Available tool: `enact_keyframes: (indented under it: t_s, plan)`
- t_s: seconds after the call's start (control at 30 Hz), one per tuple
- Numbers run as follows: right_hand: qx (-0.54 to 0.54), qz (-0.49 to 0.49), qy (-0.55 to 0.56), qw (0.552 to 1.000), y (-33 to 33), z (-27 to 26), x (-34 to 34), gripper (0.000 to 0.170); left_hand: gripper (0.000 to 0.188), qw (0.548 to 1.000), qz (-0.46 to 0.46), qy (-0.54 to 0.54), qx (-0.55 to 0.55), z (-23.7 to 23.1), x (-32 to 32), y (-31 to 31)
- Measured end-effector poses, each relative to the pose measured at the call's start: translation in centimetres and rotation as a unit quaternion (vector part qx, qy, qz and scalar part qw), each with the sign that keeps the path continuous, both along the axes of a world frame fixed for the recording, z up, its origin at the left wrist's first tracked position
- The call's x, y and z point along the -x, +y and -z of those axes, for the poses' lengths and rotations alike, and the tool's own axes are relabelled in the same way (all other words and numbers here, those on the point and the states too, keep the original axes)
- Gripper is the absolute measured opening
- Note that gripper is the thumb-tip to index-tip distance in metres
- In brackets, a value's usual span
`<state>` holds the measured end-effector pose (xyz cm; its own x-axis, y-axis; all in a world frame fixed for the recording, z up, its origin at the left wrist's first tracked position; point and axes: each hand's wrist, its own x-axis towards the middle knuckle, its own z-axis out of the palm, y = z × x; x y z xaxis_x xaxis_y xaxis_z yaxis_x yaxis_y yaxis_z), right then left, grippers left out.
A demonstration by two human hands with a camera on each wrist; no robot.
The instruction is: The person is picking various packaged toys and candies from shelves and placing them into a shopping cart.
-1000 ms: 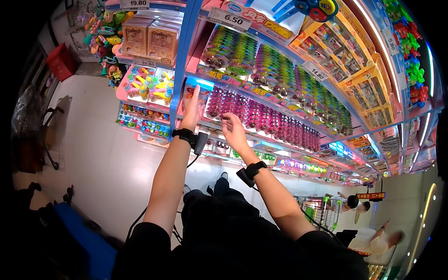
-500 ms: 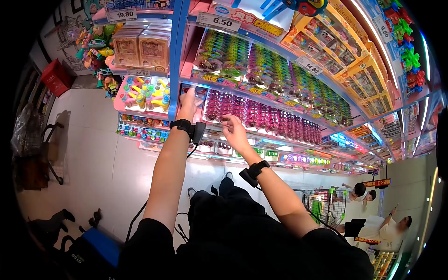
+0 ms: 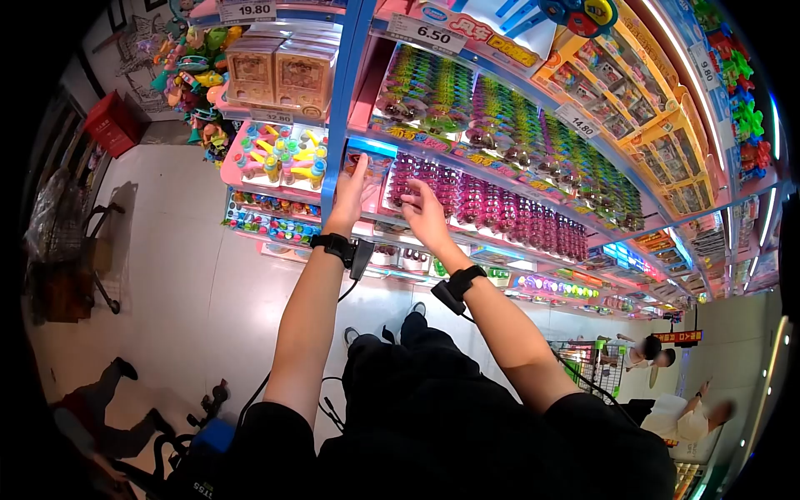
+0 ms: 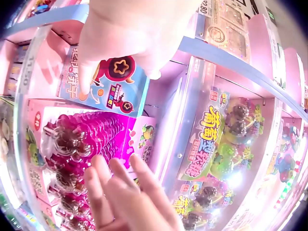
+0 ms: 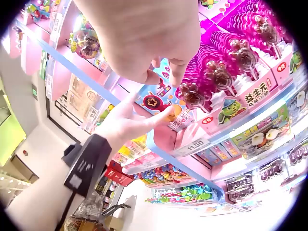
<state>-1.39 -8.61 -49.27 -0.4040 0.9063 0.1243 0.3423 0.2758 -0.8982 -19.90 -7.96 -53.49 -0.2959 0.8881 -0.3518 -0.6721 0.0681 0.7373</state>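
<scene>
My left hand (image 3: 350, 197) reaches to a blue printed box (image 3: 372, 150) at the left end of a shelf. In the left wrist view the box (image 4: 137, 89) shows a red cartoon figure with a star, and the fingers (image 4: 86, 77) of that hand lie spread across its front, the thumb near its side. Just to the right, my right hand (image 3: 427, 218) hovers with loosely bent fingers, holding nothing. It is before rows of magenta-wrapped lollipops (image 3: 492, 204), whose round dark heads (image 5: 221, 74) show in the right wrist view.
A blue shelf post (image 3: 336, 125) stands left of the box. Above are green and purple packs (image 3: 517, 117) and a 6.50 price tag (image 3: 427, 33). Yellow-topped toys (image 3: 279, 158) fill the neighbouring shelf. A shopping cart (image 3: 596, 358) and people are at the right, another person (image 3: 100, 417) at lower left.
My left hand dipped lower over the box front half a second ago, then rose with its fingers spread. The right hand stays close to the lollipops. A person has come into view at lower left.
</scene>
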Motion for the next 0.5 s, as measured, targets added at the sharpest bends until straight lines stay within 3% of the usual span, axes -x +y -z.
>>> enact_keyframes:
  t_s: [0.13,0.23,0.27,0.3,0.37,0.43,0.5]
  plan:
    - [0.031,0.059,0.062,0.996,3.5,0.7,4.3,0.068,0.078,1.000,0.006,-0.001,0.012,1.6,-0.5,-2.0]
    - [0.056,0.118,-0.050,0.990,5.5,-0.2,6.3,0.059,0.087,0.999,-0.012,0.015,0.049,2.3,-1.0,-3.6]
    - [-0.008,0.133,-0.015,0.991,7.9,3.6,6.8,0.052,0.090,0.998,-0.012,0.022,0.053,2.2,-0.9,-4.1]
    - [0.048,0.114,0.018,0.992,7.7,2.4,7.3,0.044,0.089,0.999,-0.018,0.016,0.047,2.6,-0.7,-4.6]
    - [0.049,0.127,0.029,0.990,9.6,4.6,7.7,0.037,0.087,0.999,-0.030,0.003,0.037,3.4,-0.6,-5.8]
    - [0.132,0.107,0.045,0.984,9.0,2.4,8.0,0.025,0.078,0.999,-0.052,-0.008,0.013,3.7,-0.7,-7.3]
    - [0.163,0.092,0.059,0.981,8.7,2.0,7.8,0.030,0.071,0.998,-0.055,-0.012,0.024,3.9,-0.7,-7.8]
